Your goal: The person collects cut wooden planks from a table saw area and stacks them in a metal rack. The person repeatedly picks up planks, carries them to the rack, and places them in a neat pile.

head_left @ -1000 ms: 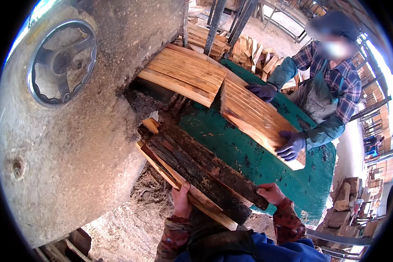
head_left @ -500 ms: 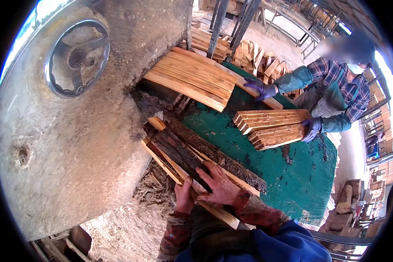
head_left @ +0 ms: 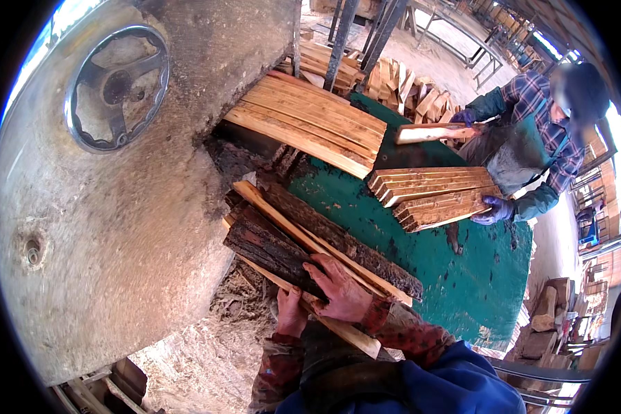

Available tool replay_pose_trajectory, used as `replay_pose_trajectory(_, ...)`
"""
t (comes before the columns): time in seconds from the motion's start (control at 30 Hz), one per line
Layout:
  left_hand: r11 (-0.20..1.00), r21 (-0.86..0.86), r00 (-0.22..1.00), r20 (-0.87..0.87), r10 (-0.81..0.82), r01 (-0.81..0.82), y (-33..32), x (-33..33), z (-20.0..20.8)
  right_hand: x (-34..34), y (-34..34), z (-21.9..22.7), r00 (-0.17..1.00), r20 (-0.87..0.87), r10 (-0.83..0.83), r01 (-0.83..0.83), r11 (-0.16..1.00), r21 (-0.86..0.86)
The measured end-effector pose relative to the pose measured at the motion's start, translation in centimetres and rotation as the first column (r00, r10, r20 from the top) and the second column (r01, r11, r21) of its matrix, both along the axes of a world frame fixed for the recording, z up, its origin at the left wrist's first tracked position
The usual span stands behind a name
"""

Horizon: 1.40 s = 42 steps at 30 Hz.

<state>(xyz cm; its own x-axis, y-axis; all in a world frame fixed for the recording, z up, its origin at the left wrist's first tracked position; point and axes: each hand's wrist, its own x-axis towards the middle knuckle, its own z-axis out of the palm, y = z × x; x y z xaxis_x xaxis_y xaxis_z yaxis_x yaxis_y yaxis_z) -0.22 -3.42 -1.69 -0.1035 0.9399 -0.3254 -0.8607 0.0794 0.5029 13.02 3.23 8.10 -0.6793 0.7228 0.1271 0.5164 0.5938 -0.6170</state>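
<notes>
My right hand (head_left: 345, 286) grips a dark, bark-covered slab (head_left: 268, 241) from above, its fingers curled over the far edge. Low in front of my body, my left hand (head_left: 292, 314) has its thumb up against the near side of a pale wooden strip (head_left: 348, 333) that lies along the slab; its fingers are partly hidden beneath. Just beyond the slab is another pale strip (head_left: 303, 238). Farther out, a longer bark-faced piece (head_left: 366, 245) rests along the edge of the green table (head_left: 455, 303).
At left stands a big stained machine panel (head_left: 159, 228) with a metal handwheel (head_left: 117, 87). Sawn planks (head_left: 307, 124) stick out from behind it. Across the table, a co-worker in purple gloves holds a short board (head_left: 428, 133) and touches stacked boards (head_left: 435, 190). Cut wood (head_left: 400, 83) is piled behind.
The slab under my right hand has rolled, showing a broader bark face. A pale strip now lies apart on its far side. The co-worker's board has been lifted and the planks have slid outward.
</notes>
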Motion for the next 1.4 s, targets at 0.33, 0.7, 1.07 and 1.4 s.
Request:
replay_pose_trajectory(0.33,0.999,-0.051,0.998,-0.061,0.011,-0.014,0.7,0.5,1.0,0.8,-0.4,0.0,0.999,-0.023,-0.039,0.037,0.997,-0.065)
replay_pose_trajectory(0.7,0.992,-0.098,0.992,-0.106,0.066,-0.076,1.9,1.2,1.8,1.5,0.2,-0.3,0.992,-0.092,-0.084,0.075,0.993,-0.091)
replay_pose_trajectory(1.07,0.988,-0.120,0.990,-0.115,0.079,-0.093,1.8,1.4,2.1,1.7,0.1,0.3,0.988,-0.130,-0.083,0.076,0.995,-0.062)
replay_pose_trajectory(1.4,0.989,-0.134,0.995,-0.077,0.055,-0.065,2.1,1.9,3.6,4.4,3.6,2.6,0.979,-0.204,0.005,-0.033,0.990,-0.135)
